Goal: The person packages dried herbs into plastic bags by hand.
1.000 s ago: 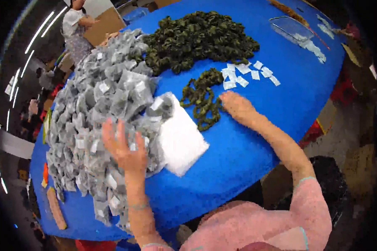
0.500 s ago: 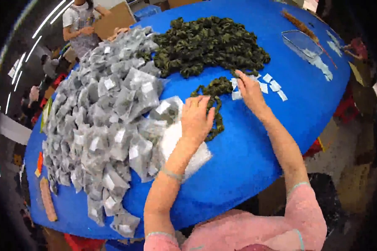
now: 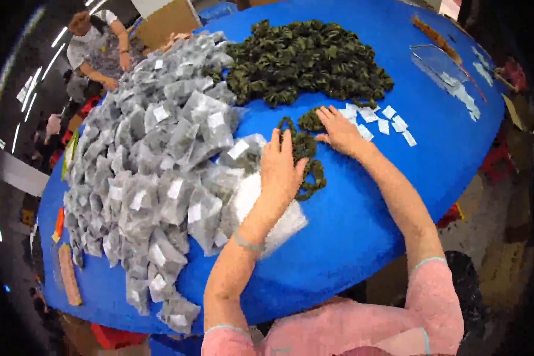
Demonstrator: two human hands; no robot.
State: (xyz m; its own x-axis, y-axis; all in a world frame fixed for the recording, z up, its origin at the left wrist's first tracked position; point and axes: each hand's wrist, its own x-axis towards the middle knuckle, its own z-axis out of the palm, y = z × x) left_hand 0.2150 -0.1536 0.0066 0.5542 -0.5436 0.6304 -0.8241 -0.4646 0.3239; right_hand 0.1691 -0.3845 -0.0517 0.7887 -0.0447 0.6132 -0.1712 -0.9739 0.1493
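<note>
On the blue table lies a small cluster of dark green fabric rings (image 3: 312, 178) that look like scrunchies. My left hand (image 3: 280, 169) rests at its left side, fingers and thumb spread, touching the rings. From the right, my right hand (image 3: 340, 132) lies with fingers stretched out over the cluster's upper end. A large heap of the same green rings (image 3: 308, 62) is behind both hands. Small white tags (image 3: 383, 126) are scattered to the right of my right hand. Under my left wrist sits a stack of white bags (image 3: 288, 228), partly hidden.
A big heap of filled, whitish translucent bags (image 3: 154, 160) with white labels covers the left of the blue table (image 3: 350, 237). At the far right lie a wire loop (image 3: 436, 62) and a brown bristly strip (image 3: 436, 38). Another person (image 3: 98, 50) stands behind the bags.
My right hand has moved left from the white tags onto the green rings. My left hand's fingers have spread. The other person now leans down toward the bags. The view has shifted slightly.
</note>
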